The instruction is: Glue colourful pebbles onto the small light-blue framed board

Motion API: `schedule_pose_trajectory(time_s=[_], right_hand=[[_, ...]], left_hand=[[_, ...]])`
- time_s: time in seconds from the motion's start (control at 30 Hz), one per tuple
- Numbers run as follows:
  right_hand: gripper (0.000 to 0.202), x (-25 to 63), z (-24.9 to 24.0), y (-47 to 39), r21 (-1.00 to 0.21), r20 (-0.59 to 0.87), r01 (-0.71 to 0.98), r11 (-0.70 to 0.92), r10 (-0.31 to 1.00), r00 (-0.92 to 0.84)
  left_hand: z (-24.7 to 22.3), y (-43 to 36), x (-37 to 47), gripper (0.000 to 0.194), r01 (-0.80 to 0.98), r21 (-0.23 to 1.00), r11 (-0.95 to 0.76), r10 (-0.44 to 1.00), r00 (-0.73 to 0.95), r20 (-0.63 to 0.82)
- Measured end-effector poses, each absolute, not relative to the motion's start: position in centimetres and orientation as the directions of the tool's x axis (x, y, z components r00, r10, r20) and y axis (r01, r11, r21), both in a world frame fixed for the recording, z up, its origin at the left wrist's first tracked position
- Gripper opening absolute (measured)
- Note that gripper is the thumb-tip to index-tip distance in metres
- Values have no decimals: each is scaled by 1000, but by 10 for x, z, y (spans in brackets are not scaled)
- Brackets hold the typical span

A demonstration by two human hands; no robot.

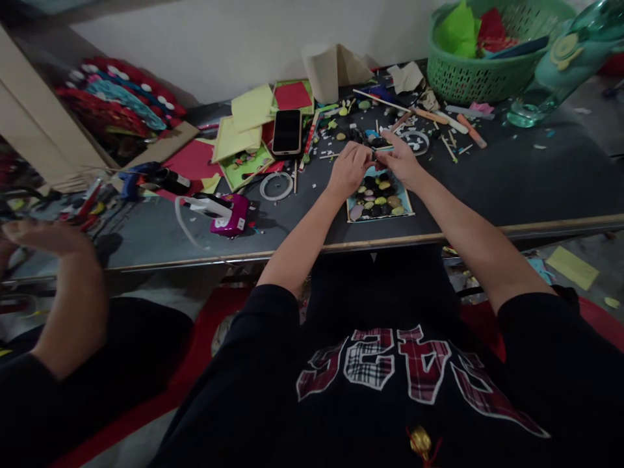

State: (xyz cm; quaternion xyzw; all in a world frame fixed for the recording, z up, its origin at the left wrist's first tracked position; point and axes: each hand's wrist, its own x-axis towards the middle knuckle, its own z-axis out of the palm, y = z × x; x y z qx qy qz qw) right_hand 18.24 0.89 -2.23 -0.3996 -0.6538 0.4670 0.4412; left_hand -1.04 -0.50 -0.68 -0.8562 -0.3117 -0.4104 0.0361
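Observation:
My left hand [350,169] and my right hand [402,161] meet above the far edge of a small framed panel [359,217]. Rows of dark, yellow-green and greyish pebbles [381,200] lie on the panel's pale blue base. Both hands have their fingers closed in a pinch around something small, with a bit of blue and dark showing between them. Its kind is too small and too covered to make out. Just beyond the right hand lies a clear ring of tape [423,142].
Left of me are a phone [287,132], yellow framed cards [237,140], a purple device [231,216] and a blue glue gun [135,179]. Paper scraps and sticks litter the back. A green basket [480,77] and bottle [550,81] stand right. A co-worker's hand [46,237] is far left.

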Motion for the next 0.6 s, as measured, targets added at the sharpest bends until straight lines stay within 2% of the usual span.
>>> schedule_pose_trajectory(time_s=[0.37,0.6], right_hand=[[134,182,-16,3,-976,180,71,208,943,-280],[120,182,-16,3,-972,181,102,213,949,-258]], left_hand=[[-8,-2,-12,49,586,171,-792,510,483,712],[1,-12,-12,56,605,163,-780,518,476,711]])
